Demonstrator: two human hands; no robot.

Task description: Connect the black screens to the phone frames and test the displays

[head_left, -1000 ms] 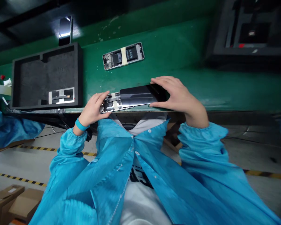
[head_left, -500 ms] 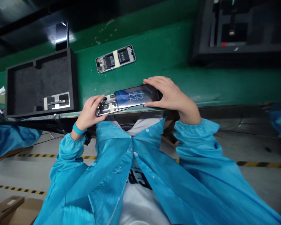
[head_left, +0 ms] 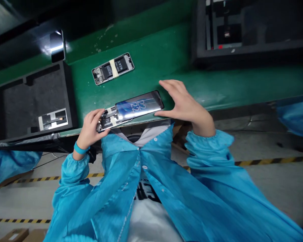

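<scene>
My left hand [head_left: 92, 129] grips the left end of an opened phone body [head_left: 108, 119] between thumb and fingers, at the front edge of the green bench. Across the right part of that body lies a lit phone screen [head_left: 138, 104], showing large digits on a blue picture. My right hand [head_left: 183, 102] is just past the screen's right end, thumb and fingers spread, with a gap to the glass. Farther back on the bench rests a second opened phone body [head_left: 113, 69], its battery crossed by a cream tape strip.
A black foam tray [head_left: 72, 101] at left holds a display part [head_left: 53, 119]. Behind it stands a dark glossy phone [head_left: 57, 45]. Another black tray [head_left: 217, 57] with parts sits at the right back. Blue sleeves of other people show at both sides.
My right hand has let go of the screen's right end and opened away from it. The screen stays on the phone body, which my left hand still holds. The view has shifted somewhat.
</scene>
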